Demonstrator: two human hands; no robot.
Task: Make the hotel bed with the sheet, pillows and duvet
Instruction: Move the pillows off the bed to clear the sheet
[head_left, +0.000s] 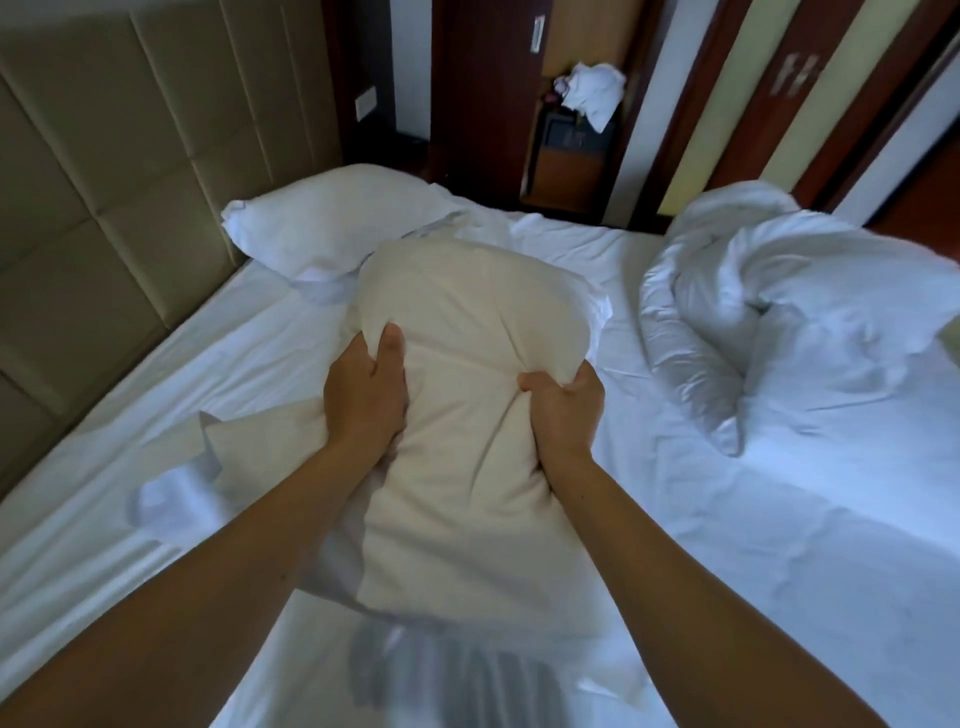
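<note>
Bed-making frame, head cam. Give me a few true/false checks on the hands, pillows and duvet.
1. The left hand and the right hand both hold the cream pillow. True.
2. The duvet is spread flat over the sheet. False: it lies bunched in a heap on the right.
3. A white pillow lies beside the headboard. True.
4. The cream pillow rests against the headboard. False: it is held over the middle of the sheet, apart from the headboard.

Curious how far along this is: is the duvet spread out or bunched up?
Bunched up: the duvet lies in a crumpled heap at the right, with bare sheet showing beside it.
</note>
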